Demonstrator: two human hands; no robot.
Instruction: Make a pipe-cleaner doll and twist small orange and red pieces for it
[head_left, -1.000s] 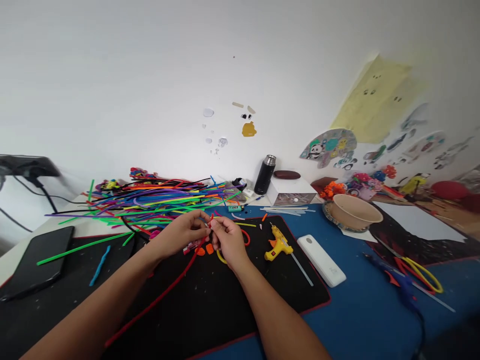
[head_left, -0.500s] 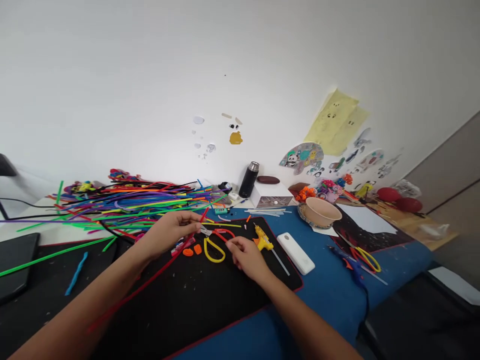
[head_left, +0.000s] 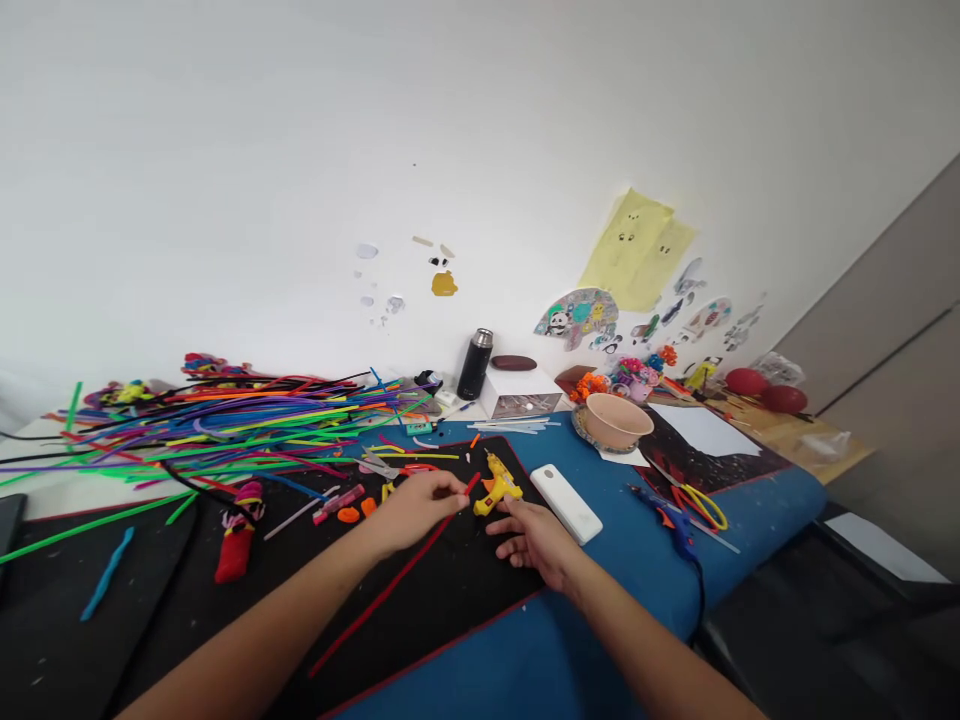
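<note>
Between the closed fingertips of my left hand [head_left: 420,510] is a long red pipe cleaner [head_left: 386,590], its short end poking up past them and its length trailing down over the black mat [head_left: 465,600]. Beside a yellow glue gun [head_left: 499,485], my right hand [head_left: 544,545] has its fingers apart. The thumb reaches the gun's handle; whether it touches I cannot tell. Scissors [head_left: 381,464] lie behind my left hand, which partly covers their handles. Small orange pieces [head_left: 349,515] rest left of that hand. A red figure with a pink-and-black top [head_left: 235,560] lies farther left.
A heap of coloured pipe cleaners [head_left: 247,420] spreads over the back left. A white power bank [head_left: 566,503], a beige bowl [head_left: 616,422] and a blue glue gun [head_left: 679,525] are on the right. A black flask [head_left: 475,368] stands near the wall beside a white box [head_left: 521,390].
The scissors have left my right hand and lie on the mat. My left hand has moved right with the red pipe cleaner. My right hand has shifted to the yellow glue gun and opened.
</note>
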